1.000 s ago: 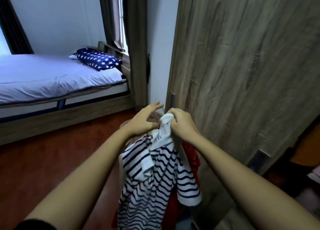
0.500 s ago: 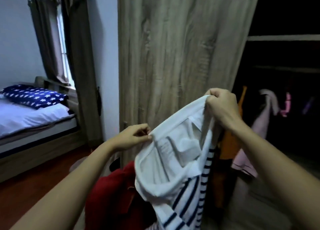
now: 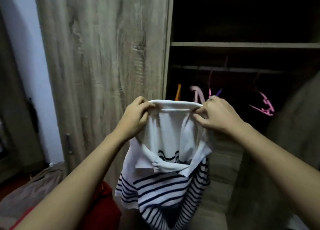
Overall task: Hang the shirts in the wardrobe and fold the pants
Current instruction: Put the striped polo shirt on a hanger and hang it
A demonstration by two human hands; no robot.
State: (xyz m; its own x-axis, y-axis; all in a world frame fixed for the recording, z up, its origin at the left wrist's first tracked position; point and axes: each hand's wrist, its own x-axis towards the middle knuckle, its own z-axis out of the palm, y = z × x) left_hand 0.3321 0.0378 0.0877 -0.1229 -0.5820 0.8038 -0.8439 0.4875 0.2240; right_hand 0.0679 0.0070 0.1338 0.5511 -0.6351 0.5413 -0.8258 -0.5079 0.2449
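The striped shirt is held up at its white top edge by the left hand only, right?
Not quite. The head view shows both the left hand and the right hand holding the striped shirt up, fingers pinching its white top edge.

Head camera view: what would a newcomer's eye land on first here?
First, the white shirt with navy stripes, held up in the middle, its neck band pinched between the left hand and the right hand. Behind it the wardrobe stands open and dark, with a pink hanger hanging at right. A red garment lies low at left.
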